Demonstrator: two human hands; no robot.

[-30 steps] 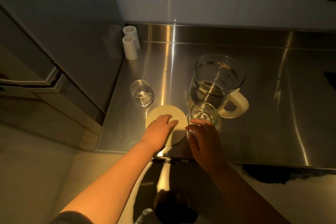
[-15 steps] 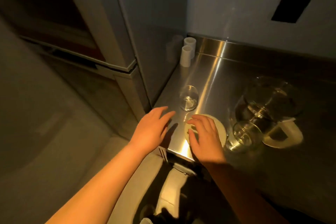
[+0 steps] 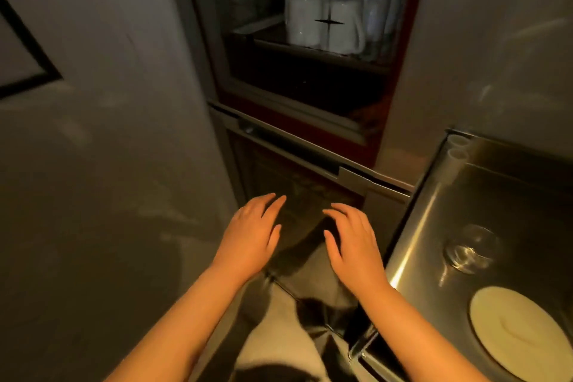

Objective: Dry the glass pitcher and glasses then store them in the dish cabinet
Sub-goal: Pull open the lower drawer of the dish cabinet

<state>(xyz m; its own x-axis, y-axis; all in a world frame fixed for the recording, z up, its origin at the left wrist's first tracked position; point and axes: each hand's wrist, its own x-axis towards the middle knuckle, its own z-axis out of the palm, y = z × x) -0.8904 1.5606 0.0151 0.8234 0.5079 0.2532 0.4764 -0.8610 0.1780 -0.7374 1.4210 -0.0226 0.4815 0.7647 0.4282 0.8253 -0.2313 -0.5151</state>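
One clear drinking glass (image 3: 469,253) sits on the brushed stainless steel counter (image 3: 508,195) at the right edge of view, blurred, with a round cream disc (image 3: 516,330) lying flat just in front of it nearer the camera. Pitcher out of frame. Tall grey dish cabinet (image 3: 297,121) stands left of the counter, white mugs (image 3: 328,20) on a shelf in its upper compartment. Left hand (image 3: 251,234) and right hand (image 3: 353,242) both hover palm-down before the lower cabinet front, fingers extended and slightly spread, holding nothing, well clear of the glass.
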